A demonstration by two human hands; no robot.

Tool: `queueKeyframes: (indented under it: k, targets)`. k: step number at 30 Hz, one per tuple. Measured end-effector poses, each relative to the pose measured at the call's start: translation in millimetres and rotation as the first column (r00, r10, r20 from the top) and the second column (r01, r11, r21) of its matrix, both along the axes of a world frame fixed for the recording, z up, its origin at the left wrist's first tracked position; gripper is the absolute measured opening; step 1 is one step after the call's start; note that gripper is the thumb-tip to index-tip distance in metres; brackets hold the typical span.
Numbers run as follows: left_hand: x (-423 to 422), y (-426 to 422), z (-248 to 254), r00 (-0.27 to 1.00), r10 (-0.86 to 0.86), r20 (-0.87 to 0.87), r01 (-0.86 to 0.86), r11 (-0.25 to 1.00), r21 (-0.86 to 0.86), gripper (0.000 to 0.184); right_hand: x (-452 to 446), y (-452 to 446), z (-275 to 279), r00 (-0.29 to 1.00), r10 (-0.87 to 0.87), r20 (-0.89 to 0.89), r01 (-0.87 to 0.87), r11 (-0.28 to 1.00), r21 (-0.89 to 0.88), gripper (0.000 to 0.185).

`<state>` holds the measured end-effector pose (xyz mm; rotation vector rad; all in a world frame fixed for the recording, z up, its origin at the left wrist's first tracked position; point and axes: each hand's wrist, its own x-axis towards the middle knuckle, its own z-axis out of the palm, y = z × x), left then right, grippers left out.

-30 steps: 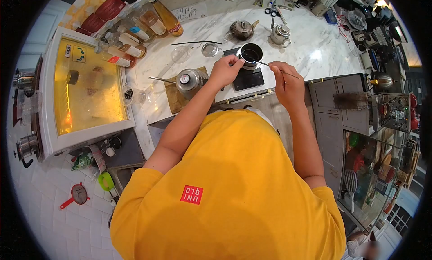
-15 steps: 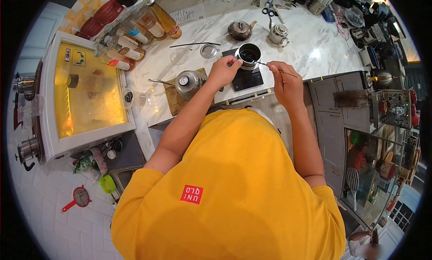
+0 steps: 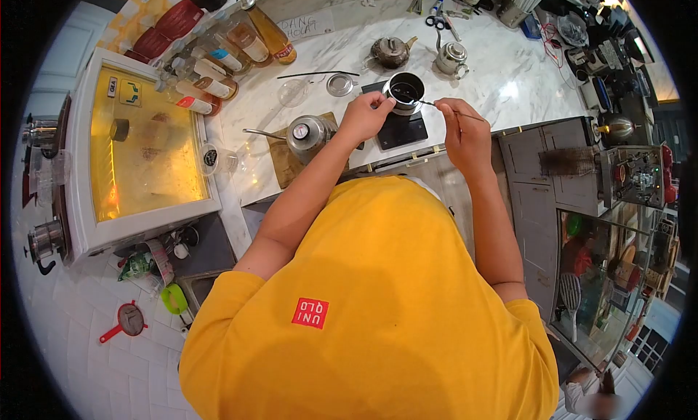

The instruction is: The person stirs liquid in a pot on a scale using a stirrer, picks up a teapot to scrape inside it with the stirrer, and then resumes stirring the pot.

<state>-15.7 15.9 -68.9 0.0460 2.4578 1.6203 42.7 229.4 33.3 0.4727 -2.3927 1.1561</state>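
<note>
A metal cup point(image 3: 405, 110) with dark liquid inside stands on a flat black scale point(image 3: 402, 131) at the counter's front edge. My left hand point(image 3: 368, 116) is closed at the cup's left side, thumb on the rim and fingers around the wall. A long thin metal spoon point(image 3: 432, 104) slants into the cup, its lower end in or near the liquid. My right hand point(image 3: 467, 129) pinches its handle between thumb and fingers, just right of the cup. Left of the scale, a steel gooseneck kettle point(image 3: 306, 133) with a dial on its lid rests on a brown board point(image 3: 284, 162).
Behind the cup are a dark teapot point(image 3: 390, 52), a small steel pot point(image 3: 452, 56) and a round metal lid point(image 3: 339, 85). Several bottles point(image 3: 267, 29) line the left, beside a yellow-lit glass case point(image 3: 149, 144). Scissors point(image 3: 435, 20) lie at the back.
The spoon's lower end has shifted slightly inside the cup. Both hands keep their grips, and the whole view has moved a little.
</note>
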Motion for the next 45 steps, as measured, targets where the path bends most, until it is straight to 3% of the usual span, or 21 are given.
queueKeyframes:
  k: [12, 15, 24, 27, 45]
  targets:
    - [-0.2, -2.1, 1.6, 1.000, -0.010, 0.004, 0.010, 0.999, -0.036, 0.037, -4.4, -0.6, 3.1, 0.997, -0.070, 0.032, 0.071, 0.997, -0.025, 0.014]
    - [-0.8, -2.3, 2.3, 0.999, -0.015, 0.031, 0.017, 0.999, -0.036, 0.037, -2.6, -0.4, -7.9, 0.997, -0.057, -0.051, 0.053, 0.995, -0.079, 0.015]
    - [0.7, -1.5, 5.0, 1.000, 0.003, 0.022, -0.002, 1.000, -0.024, 0.038, -7.5, 4.1, -12.9, 0.984, -0.171, 0.059, 0.179, 0.965, -0.192, 0.018]
    - [0.0, -1.4, 3.0, 1.000, 0.002, -0.002, -0.002, 1.000, -0.026, 0.038, -6.9, 9.6, -21.4, 0.989, -0.134, 0.065, 0.144, 0.970, -0.196, 0.026]
    - [1.3, -1.6, 6.0, 1.000, -0.002, 0.018, 0.002, 1.000, -0.031, 0.036, -12.8, 10.8, -34.0, 0.978, -0.166, 0.126, 0.198, 0.929, -0.312, 0.024]
